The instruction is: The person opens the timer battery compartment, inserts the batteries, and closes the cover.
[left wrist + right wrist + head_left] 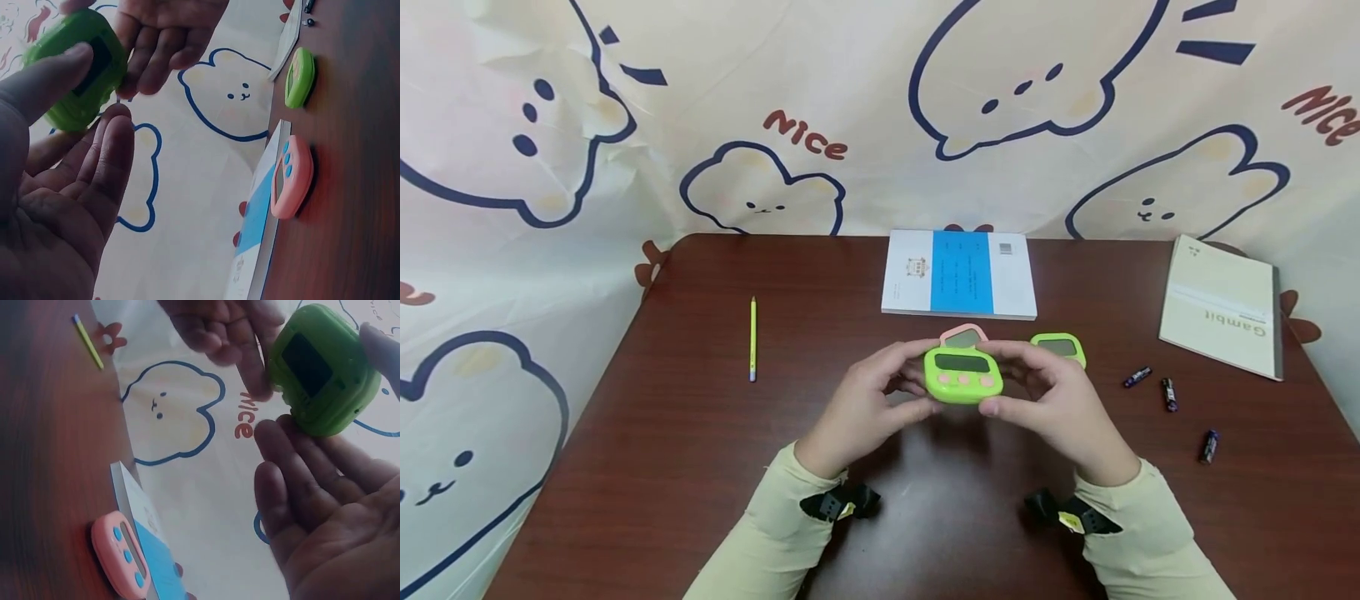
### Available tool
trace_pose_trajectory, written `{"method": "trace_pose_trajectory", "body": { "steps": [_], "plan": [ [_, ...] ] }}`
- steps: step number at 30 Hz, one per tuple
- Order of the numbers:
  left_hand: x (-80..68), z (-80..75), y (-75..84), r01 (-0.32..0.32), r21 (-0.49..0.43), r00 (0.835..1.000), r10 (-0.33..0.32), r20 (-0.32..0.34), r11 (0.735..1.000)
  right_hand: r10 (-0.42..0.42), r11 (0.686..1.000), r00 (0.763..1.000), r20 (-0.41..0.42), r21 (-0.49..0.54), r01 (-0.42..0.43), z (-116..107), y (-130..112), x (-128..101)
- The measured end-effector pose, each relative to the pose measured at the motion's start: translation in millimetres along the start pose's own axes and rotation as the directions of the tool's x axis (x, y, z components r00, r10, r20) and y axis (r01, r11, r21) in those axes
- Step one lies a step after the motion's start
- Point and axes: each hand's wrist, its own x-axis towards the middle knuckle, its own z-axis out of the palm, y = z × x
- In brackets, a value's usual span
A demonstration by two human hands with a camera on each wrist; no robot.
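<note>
A green digital timer (pixel 963 392), with a grey screen and three pink buttons, is held above the table between both hands. My left hand (pixel 876 404) grips its left side, thumb near the lower edge and fingers behind. From the right, my right hand (pixel 1052 396) pinches it with thumb and index finger. The right wrist view shows a dark rectangular area on the timer (pixel 344 375). Behind the hands sit a pink timer (pixel 294 178) with blue buttons, partly covered in the head view, and a second green timer (pixel 1067 346).
A white and blue book (pixel 961 275) lies at the back edge. Farther right are a pale notebook (pixel 1217 308) and three small batteries, one being the nearest battery (pixel 1208 447). A yellow-green pencil (pixel 753 337) lies left on the brown table (pixel 647 467). Patterned cloth (pixel 865 75) hangs behind.
</note>
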Motion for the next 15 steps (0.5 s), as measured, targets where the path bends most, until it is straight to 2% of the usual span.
{"method": "trace_pose_trajectory", "body": {
  "steps": [8,10,15],
  "plan": [
    [0.5,-3.5,-0.6,-0.125,0.038,0.990,0.127,-0.059,0.991,0.100,0.995,0.995,0.029,-0.032,-0.099,1.3,-1.0,1.7],
    [0.1,-3.4,-0.1,-0.130,0.039,0.989,0.133,-0.059,0.991,0.109,0.994,0.993,0.044,-0.025,-0.108,1.7,-1.8,1.9],
    [0.2,-2.0,1.0,-0.122,-0.012,0.991,0.121,-0.055,0.993,0.109,0.990,0.989,0.101,0.079,-0.117,2.9,-2.7,2.3]
  ]
}}
